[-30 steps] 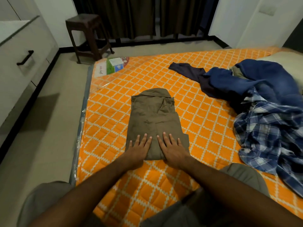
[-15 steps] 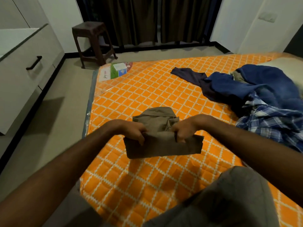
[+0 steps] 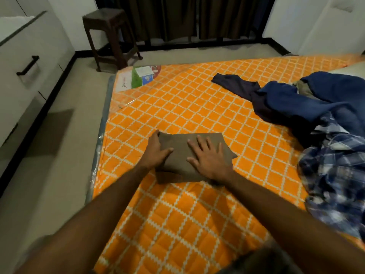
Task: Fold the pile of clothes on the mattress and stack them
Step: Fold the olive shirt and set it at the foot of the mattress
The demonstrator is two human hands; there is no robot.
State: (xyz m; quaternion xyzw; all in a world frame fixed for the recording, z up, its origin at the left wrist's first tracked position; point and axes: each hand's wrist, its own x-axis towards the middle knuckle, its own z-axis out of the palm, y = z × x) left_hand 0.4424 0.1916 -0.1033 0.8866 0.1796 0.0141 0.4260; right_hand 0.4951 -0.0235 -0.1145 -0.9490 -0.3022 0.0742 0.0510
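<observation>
An olive-brown shirt (image 3: 180, 151) lies folded into a compact rectangle on the orange quilted mattress (image 3: 177, 103), near its left edge. My left hand (image 3: 158, 152) rests along the shirt's left edge with straight fingers and the thumb on top of the cloth. On the right half of the shirt my right hand (image 3: 209, 158) presses flat, fingers spread. The unfolded pile sits at the right: blue jeans (image 3: 316, 103), a blue plaid shirt (image 3: 335, 175) and a dark navy garment (image 3: 237, 85).
A dark wooden stool (image 3: 112, 36) stands on the floor beyond the mattress corner, in front of dark curtains (image 3: 177, 16). A white cabinet with a black handle (image 3: 27, 66) runs along the left. A printed label (image 3: 138, 76) sits at the mattress's far left corner.
The shirt's near half was lifted by both hands and folded over the collar half. Both hands have let go of the hem and now lie flat on the smaller folded shirt.
</observation>
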